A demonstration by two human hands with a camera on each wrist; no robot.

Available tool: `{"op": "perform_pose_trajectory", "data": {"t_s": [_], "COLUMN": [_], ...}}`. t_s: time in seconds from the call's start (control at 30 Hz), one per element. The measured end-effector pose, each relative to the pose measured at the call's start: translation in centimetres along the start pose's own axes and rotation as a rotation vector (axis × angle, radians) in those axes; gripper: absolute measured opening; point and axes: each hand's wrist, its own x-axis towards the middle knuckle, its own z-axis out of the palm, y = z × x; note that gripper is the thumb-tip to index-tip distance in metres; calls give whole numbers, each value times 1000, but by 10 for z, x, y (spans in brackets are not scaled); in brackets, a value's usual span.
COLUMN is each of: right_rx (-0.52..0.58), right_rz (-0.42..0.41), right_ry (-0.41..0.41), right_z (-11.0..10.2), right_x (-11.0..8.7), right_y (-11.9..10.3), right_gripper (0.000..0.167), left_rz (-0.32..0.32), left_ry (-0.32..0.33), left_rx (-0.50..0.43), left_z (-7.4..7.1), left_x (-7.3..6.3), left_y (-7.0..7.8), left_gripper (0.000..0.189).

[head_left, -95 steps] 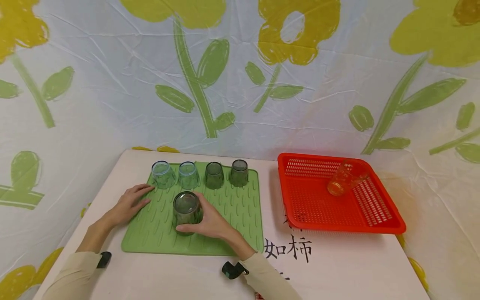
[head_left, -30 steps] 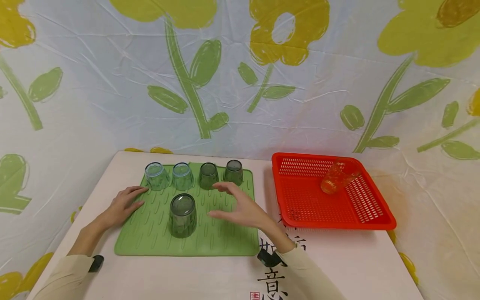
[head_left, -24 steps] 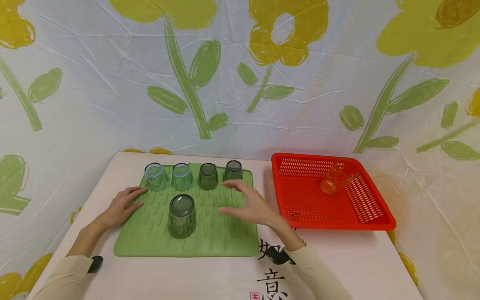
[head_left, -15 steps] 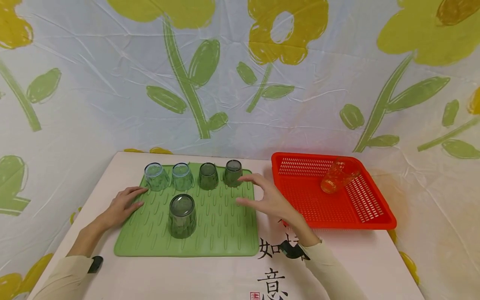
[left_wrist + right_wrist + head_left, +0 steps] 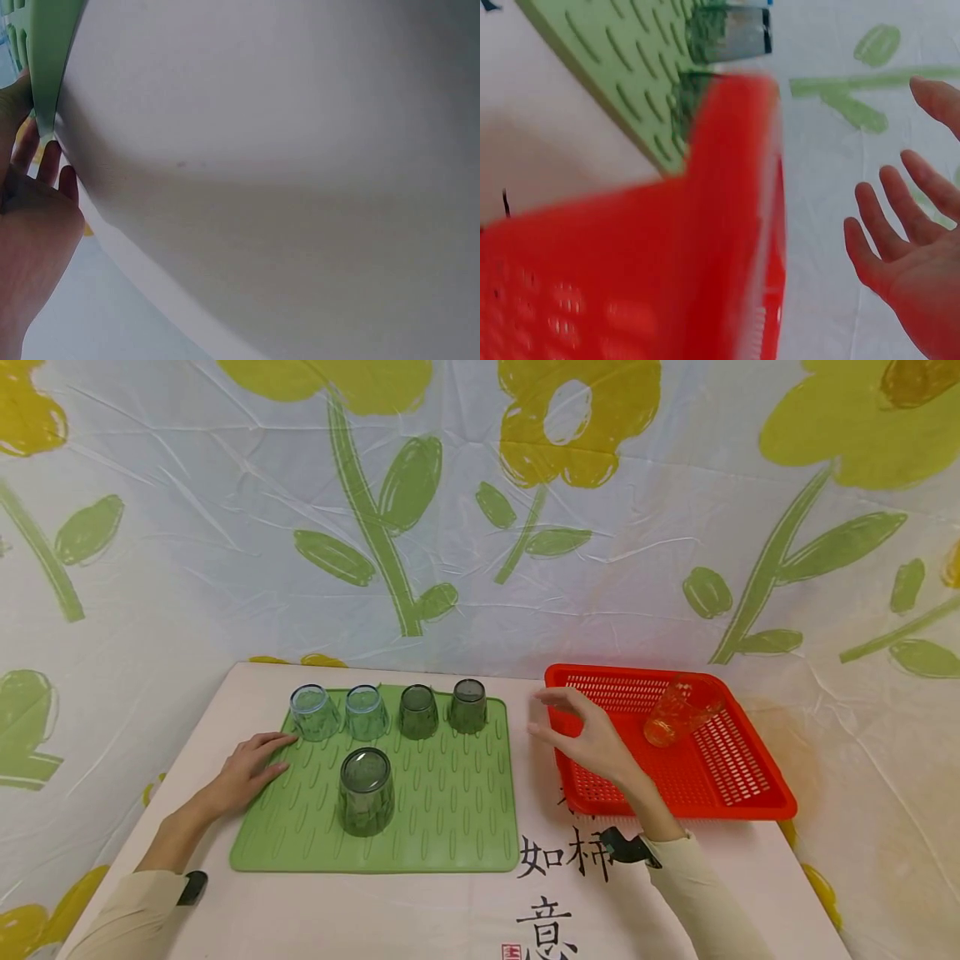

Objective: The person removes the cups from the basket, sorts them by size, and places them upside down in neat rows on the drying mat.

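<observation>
My left hand (image 5: 242,777) rests with extended fingers at the left edge of a green drying mat (image 5: 450,818); the left wrist view shows those fingertips (image 5: 50,154) against the mat's side. My right hand (image 5: 592,739) holds nothing and hovers over the left rim of a red plastic basket (image 5: 678,813), thumb and fingers spread apart. Inside the basket a clear drinking glass (image 5: 666,724) lies tilted against the right wall. A larger dark grey glass (image 5: 365,802) stands upside down on the front part of the mat.
Along the mat's back edge stand two bluish glasses (image 5: 313,720) and two smaller dark grey glasses (image 5: 417,717), in a row, upside down. The white table (image 5: 360,914) carries black brush characters (image 5: 543,857) right of the mat. A flower-printed cloth (image 5: 465,627) hangs behind.
My right hand has let go of the large dark glass, which stays on the mat, and has moved right across to the basket. My left hand keeps its place.
</observation>
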Motion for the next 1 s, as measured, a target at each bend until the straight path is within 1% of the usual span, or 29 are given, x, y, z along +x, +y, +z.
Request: {"op": "perform_pose_trajectory", "data": {"t_s": [0.2,0.43,0.6,0.67,0.77,0.87,1.0], "right_rx": [-37,-50,-38,-53,-77,-71,-78], "right_rz": [13,31,98,129,163,174,205], "right_ry": [61,157,228,260,306,360,447], "right_z": [-24,-49,-67,-73,-81,-88,-99], "right_x": [-2,-5,-9,-11,-14,-16,-17], "right_y": [9,21,26,29,34,41,51], "right_gripper": [53,48,44,44,42,41,44], "left_rz": [7,23,47,52,46,31,24], "left_ry": [6,19,31,35,36,25,16], "left_rx": [13,12,18,20,13,-1,-5], "left_z": [-1,1,2,3,2,1,1], "left_x": [2,3,4,4,3,1,1], "left_y": [1,0,-3,-4,-3,-1,0], "left_gripper": [42,42,43,43,43,42,41]}}
